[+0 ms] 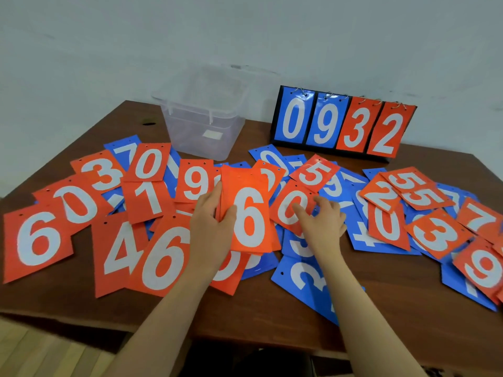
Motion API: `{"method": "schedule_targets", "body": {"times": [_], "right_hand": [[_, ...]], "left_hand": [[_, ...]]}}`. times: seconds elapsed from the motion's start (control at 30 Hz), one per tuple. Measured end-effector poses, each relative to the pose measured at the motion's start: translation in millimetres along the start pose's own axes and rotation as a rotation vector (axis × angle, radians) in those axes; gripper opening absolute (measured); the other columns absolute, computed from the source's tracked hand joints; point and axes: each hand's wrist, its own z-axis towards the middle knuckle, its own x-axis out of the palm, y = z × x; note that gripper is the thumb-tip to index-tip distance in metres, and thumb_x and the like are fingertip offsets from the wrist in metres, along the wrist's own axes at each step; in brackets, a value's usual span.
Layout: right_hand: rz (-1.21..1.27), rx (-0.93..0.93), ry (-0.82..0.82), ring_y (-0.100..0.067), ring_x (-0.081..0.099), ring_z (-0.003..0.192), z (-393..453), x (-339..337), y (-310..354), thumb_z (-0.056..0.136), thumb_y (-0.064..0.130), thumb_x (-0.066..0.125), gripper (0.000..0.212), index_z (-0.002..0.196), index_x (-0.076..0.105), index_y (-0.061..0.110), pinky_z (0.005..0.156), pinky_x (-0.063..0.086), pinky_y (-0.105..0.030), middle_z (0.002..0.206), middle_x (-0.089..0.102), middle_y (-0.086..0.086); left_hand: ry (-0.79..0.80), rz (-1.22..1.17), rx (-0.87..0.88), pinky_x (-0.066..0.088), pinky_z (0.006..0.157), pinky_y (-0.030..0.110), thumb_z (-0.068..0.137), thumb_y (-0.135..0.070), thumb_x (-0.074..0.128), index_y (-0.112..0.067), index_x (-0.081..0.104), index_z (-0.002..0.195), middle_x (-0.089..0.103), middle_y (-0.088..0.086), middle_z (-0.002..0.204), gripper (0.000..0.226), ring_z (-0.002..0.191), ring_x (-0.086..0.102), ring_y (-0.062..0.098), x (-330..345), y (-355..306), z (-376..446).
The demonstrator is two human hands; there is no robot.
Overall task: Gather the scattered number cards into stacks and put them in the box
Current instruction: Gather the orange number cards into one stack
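Observation:
Red and blue number cards lie scattered and overlapping across the brown table [261,308]. My left hand [211,224] grips a small stack of red cards with a 6 [249,213] on top, thumb over its left edge. My right hand [322,221] reaches to a red 0 card [291,206] just right of the stack, fingertips curled onto it. The clear plastic box [204,123] stands open at the back of the table, with only a small white label showing inside.
A black flip scoreboard [343,123] showing 0 9 3 2 stands at the back right. Red cards [35,240] cover the left of the table and mixed cards [435,235] the right. The wall runs behind; the table's front edge is near my arms.

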Motion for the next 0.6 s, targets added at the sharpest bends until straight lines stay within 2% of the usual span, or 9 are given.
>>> {"method": "schedule_targets", "body": {"times": [0.1,0.2,0.3,0.4,0.5,0.6], "right_hand": [[-0.227,-0.068,0.105,-0.03,0.022,0.139,10,2,1,0.082,0.065,0.05,0.078,0.142,0.033,0.019,0.111,0.016,-0.05,0.151,0.029,-0.005],[-0.346,-0.136,0.243,-0.024,0.017,0.143,11,2,0,0.076,0.077,0.043,0.093,0.147,0.023,0.021,0.112,0.01,-0.052,0.156,0.02,0.001],[-0.384,-0.206,0.274,-0.019,0.016,0.144,3,0,-2,0.075,0.076,0.046,0.09,0.146,0.024,0.025,0.113,0.006,-0.053,0.156,0.019,0.005],[-0.337,-0.23,0.257,-0.016,0.024,0.141,1,-2,-2,0.079,0.069,0.051,0.076,0.142,0.033,0.03,0.112,0.004,-0.052,0.15,0.033,0.005],[-0.212,-0.235,0.187,-0.015,0.038,0.132,-2,-7,0,0.08,0.061,0.057,0.062,0.133,0.043,0.032,0.113,0.004,-0.049,0.136,0.05,0.005],[0.088,-0.179,0.132,-0.017,0.036,0.128,-10,-18,7,0.08,0.047,0.067,0.061,0.133,0.042,0.03,0.115,0.019,-0.05,0.133,0.049,0.004]], "left_hand": [[0.001,0.008,-0.003,0.045,0.089,0.026,0.093,-0.025,0.052,-0.028,0.029,0.143,0.038,-0.001,0.144,0.055,0.128,0.042,0.015,4,3,7],[-0.006,0.032,0.009,0.045,0.09,0.026,0.093,-0.025,0.051,-0.027,0.029,0.143,0.038,0.0,0.144,0.055,0.127,0.043,0.015,6,5,8],[-0.001,0.041,0.016,0.044,0.093,0.028,0.094,-0.025,0.05,-0.027,0.029,0.143,0.038,0.0,0.144,0.054,0.128,0.041,0.015,6,7,6],[-0.008,0.04,0.011,0.043,0.093,0.028,0.094,-0.025,0.05,-0.027,0.029,0.143,0.039,-0.001,0.143,0.054,0.129,0.041,0.016,7,8,1],[-0.028,0.052,0.021,0.044,0.093,0.029,0.094,-0.025,0.05,-0.025,0.029,0.143,0.039,0.001,0.143,0.053,0.128,0.042,0.017,4,4,-1],[-0.054,0.064,0.045,0.044,0.092,0.029,0.094,-0.025,0.049,-0.025,0.029,0.143,0.039,0.002,0.143,0.053,0.127,0.043,0.018,-1,0,-2]]}}
